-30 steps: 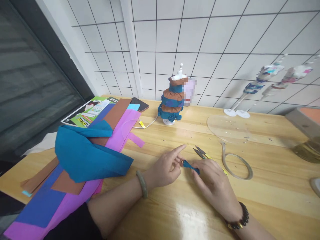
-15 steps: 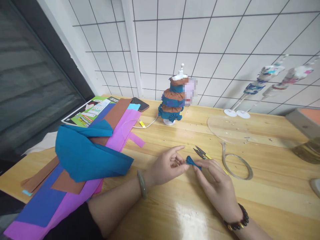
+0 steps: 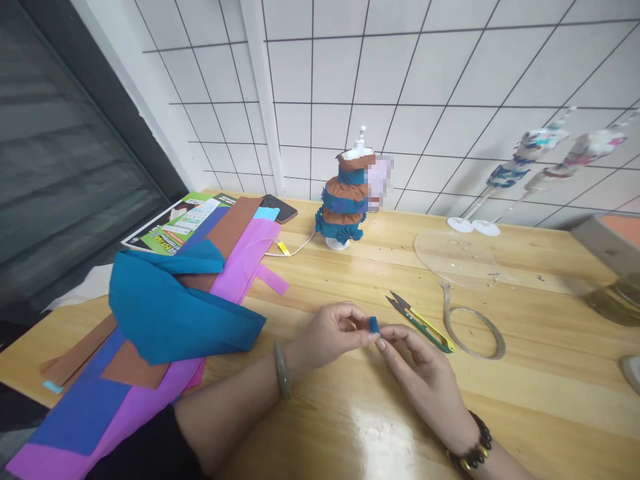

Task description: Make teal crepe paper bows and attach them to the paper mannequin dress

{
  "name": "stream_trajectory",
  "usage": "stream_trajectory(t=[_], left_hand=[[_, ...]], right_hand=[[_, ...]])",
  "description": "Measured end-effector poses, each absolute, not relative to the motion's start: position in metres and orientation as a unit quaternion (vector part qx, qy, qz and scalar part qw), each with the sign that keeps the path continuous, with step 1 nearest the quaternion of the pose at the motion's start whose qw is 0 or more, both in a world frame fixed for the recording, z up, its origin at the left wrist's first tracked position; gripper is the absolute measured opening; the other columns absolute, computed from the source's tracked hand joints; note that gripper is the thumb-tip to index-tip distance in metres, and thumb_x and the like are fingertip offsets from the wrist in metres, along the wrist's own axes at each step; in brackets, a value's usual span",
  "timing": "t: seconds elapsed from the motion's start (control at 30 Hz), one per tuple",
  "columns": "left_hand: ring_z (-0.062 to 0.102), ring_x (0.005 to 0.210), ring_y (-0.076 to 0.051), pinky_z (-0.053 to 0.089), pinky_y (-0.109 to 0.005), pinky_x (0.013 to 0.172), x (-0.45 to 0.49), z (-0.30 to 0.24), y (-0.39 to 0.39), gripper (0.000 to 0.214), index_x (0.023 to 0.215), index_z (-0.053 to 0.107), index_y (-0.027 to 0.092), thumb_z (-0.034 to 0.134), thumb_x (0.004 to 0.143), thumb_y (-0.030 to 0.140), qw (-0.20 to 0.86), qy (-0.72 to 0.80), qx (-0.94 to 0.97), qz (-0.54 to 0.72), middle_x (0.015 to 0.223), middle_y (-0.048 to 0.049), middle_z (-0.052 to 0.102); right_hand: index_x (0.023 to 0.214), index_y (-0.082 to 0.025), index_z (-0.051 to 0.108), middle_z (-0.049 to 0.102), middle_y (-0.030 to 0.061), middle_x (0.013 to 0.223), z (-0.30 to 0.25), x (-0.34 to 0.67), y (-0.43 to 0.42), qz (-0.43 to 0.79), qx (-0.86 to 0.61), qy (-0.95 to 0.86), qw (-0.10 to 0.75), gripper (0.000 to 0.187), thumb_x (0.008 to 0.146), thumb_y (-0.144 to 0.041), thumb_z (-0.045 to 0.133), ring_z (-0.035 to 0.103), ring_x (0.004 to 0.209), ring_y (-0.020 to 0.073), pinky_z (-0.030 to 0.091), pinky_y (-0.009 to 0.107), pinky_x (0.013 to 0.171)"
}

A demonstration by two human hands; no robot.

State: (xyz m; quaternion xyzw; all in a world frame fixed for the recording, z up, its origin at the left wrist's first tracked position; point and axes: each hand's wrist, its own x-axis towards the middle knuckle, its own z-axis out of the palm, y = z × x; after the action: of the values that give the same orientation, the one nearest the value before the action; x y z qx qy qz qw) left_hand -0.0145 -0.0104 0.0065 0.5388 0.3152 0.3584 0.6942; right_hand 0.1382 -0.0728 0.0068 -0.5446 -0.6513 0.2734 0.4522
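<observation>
I have both hands meeting over the wooden surface [image 3: 340, 420], fingers pinched narrow around one small teal paper piece [image 3: 374, 325]. The left hand [image 3: 333, 337] has its thumb and curled fingers against the piece's left side; the right hand [image 3: 425, 370] grips it from the right with thumb and forefinger, the two thumb tips nearly together. From here I cannot tell how the paper is folded, since fingertips cover much of it.

Just beyond my right hand lie the snips [image 3: 423, 327], blades apart and pointing away to the left, with a coil of clear tape [image 3: 475, 332] beside them. Farther back I see a small dress form [image 3: 345, 193] standing upright, wrapped in brown and teal tiers. Left of my left hand, a large teal sheet [image 3: 165, 313] lies folded over purple, brown and blue papers [image 3: 83, 413].
</observation>
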Motion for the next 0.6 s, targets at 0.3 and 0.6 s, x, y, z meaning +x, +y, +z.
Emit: stream_trajectory(t=[0.3,0.6], left_hand=[[0.061,0.075,-0.015,0.047,-0.026,0.071,-0.020,0.017,-0.010,0.011,0.075,0.066,0.012,0.062,0.071,0.022,0.522,0.365,0.686,0.352,0.077,-0.0066,0.067],[0.061,0.078,-0.015,0.048,-0.026,0.073,-0.021,0.012,-0.010,0.022,0.091,0.068,0.011,0.061,0.073,0.022,0.497,0.328,0.722,0.352,0.081,-0.0080,0.066]], right_hand=[[0.101,-0.013,0.061,0.067,0.0140,0.098,-0.001,0.192,-0.052,-0.044,-0.617,-0.750,0.232,0.026,0.085,-0.027,0.046,0.061,0.089,0.0275,0.048,0.043,0.078],[0.104,-0.016,0.060,0.070,0.0104,0.094,0.005,0.189,-0.054,0.125,-0.671,-0.665,0.303,0.030,0.088,-0.031,0.040,0.066,0.078,0.0229,0.052,0.033,0.064]])
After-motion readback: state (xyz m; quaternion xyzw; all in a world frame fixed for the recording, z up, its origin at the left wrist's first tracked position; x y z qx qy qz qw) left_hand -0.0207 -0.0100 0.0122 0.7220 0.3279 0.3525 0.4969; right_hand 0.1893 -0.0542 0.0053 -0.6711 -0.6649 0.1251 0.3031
